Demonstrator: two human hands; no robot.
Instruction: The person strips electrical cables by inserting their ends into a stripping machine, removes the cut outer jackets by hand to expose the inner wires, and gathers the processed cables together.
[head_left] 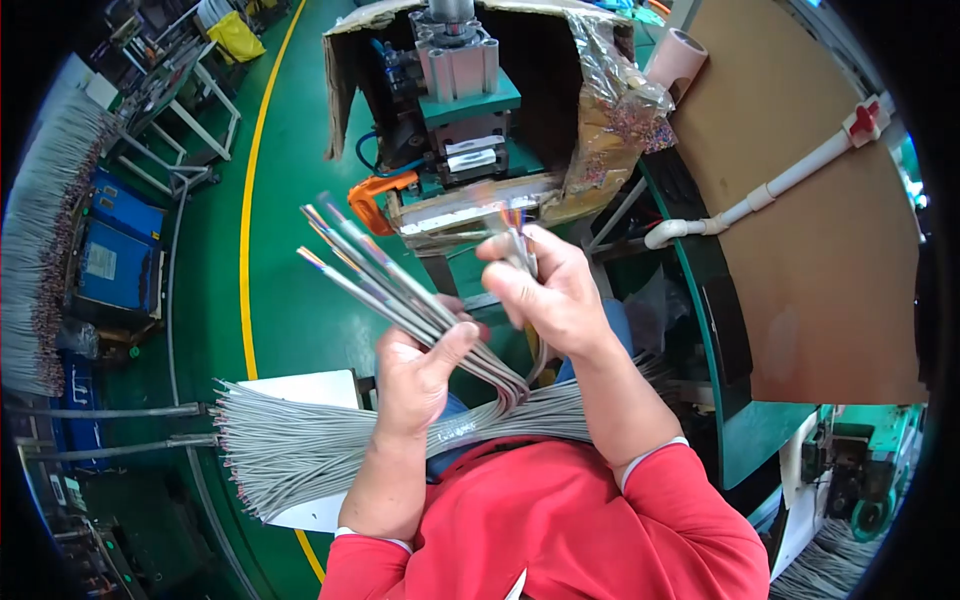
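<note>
The left hand (420, 375) grasps several grey cables (385, 280), their coloured wire ends fanned out, while the right hand (550, 290) grips more cable ends, blurred, near the press (465, 110); a large cable bundle (300, 440) lies across the lap

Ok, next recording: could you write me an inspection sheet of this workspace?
surface: white board under the left end of the large cable bundle, which lies across the lap
job's things: large cable bundle and fanned grey cables, coloured wires showing at their tips
clutter: torn carton around a machine, wrinkled film on its right side
hands: left hand grips the fanned grey cables; right hand holds cable ends, blurred
cables: blue hose curves beside the machine
surroundings: green floor, yellow line, white pipe at right
</note>
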